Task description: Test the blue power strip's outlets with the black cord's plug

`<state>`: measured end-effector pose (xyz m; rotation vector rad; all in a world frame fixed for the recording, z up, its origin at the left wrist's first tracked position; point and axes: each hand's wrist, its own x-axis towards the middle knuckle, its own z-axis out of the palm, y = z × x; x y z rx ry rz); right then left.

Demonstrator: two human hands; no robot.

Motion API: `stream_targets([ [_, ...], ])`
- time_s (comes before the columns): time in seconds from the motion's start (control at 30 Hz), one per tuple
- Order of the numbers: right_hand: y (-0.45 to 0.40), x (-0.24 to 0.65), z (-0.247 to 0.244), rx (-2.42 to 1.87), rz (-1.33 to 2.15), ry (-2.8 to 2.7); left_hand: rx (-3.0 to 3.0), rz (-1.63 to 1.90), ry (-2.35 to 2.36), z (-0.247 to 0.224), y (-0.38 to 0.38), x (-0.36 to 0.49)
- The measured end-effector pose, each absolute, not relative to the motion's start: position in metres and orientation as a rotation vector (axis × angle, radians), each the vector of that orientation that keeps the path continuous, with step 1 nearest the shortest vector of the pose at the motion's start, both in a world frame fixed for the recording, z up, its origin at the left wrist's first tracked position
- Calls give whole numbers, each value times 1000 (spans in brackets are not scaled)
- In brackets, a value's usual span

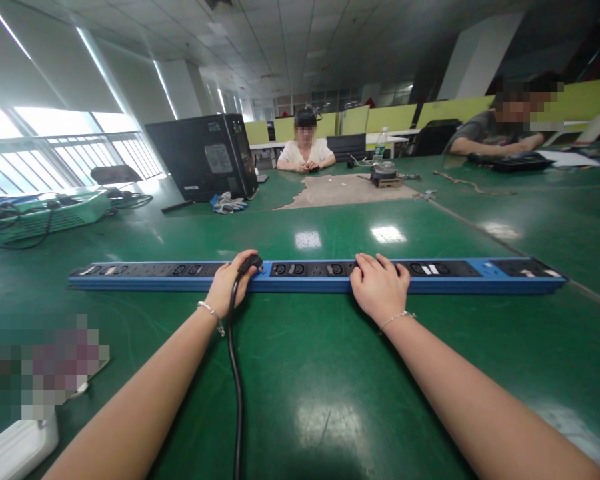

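A long blue power strip (300,285) with black sockets lies crosswise on the green table in front of me. My left hand (227,283) is closed around a black power plug (251,263) over the strip, left of its middle. From that plug a thick black cable (234,373) runs down toward me past my wrist. Whether the plug is seated in a socket I cannot tell. My right hand (379,285) grips the strip right of the middle, with fingers over the top and thumb at the front side. It covers some sockets.
At the left stand a green basket (75,217) with cables and a black computer case (200,160), with gloves (229,203) beside it. A white object (20,450) lies near left. Across the table sit a person (306,150) and another person (500,130) at right.
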<state>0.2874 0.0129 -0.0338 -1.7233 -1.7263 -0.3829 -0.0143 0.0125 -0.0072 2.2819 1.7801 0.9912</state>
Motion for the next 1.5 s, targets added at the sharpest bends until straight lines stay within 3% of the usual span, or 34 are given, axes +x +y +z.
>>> stream_targets([
  [0.67,12,287,-32,-1726,-367,-1728,2566,618,2010,0,4,-2],
  [1.17,10,289,-30,-1748,-366,-1758,2520,539,2042,-1,3,-3],
  [1.5,10,288,-31,-1740,-363,-1747,2570,671,1960,-8,9,-6],
])
